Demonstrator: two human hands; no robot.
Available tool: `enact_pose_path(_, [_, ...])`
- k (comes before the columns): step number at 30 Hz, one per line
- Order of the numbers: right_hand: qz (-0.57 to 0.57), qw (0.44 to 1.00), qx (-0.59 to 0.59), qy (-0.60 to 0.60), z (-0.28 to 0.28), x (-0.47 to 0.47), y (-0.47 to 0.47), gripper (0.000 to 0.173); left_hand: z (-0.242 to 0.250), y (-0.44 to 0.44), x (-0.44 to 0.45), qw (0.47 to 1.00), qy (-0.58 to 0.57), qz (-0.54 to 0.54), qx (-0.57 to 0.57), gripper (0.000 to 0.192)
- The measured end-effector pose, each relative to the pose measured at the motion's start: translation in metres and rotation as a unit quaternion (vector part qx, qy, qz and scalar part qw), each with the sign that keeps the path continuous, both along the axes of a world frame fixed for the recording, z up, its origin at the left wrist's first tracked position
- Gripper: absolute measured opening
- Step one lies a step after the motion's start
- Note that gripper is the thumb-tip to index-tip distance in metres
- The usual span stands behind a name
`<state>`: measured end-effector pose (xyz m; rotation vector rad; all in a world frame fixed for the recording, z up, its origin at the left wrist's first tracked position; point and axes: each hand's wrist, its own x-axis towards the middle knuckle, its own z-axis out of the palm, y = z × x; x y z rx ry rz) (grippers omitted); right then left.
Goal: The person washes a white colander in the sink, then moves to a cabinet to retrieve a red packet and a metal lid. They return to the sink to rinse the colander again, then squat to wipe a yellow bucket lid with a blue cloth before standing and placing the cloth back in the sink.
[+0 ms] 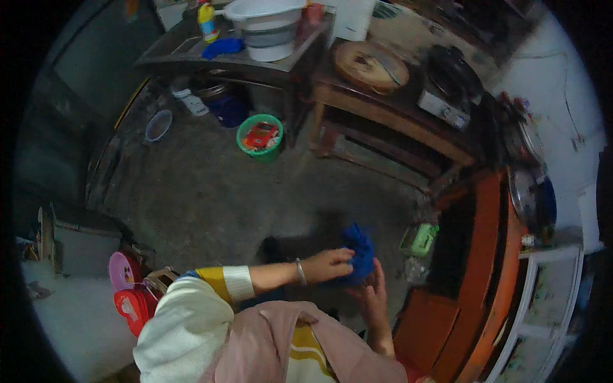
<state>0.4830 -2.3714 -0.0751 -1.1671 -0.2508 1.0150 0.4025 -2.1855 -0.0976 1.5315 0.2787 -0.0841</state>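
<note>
A crumpled blue cloth hangs in front of me, above the dark floor. My left hand, with a bracelet at the wrist, grips its near left side. Close against the cloth's lower right edge is my right hand, its fingers stretched upward. Blur hides whether those fingers pinch the cloth or only touch it.
Ahead stands a table with a grey-and-white basin. A round wooden chopping board lies on the wooden bench. On the floor are a green bin and a green container. An orange cabinet is at my right.
</note>
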Motion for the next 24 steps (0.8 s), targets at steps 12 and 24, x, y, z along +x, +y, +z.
enact_pose_path(12, [0.106,0.985,-0.093,-0.1,0.081,0.026,0.375,0.042,0.051,0.276,-0.106,0.946,-0.081,0.315,0.007,0.029])
enact_pose_path(24, [0.028,0.854,0.232,-0.464,0.274,0.196,0.72,0.049,0.048,0.503,-0.188,0.812,0.162,0.526,0.196,0.029])
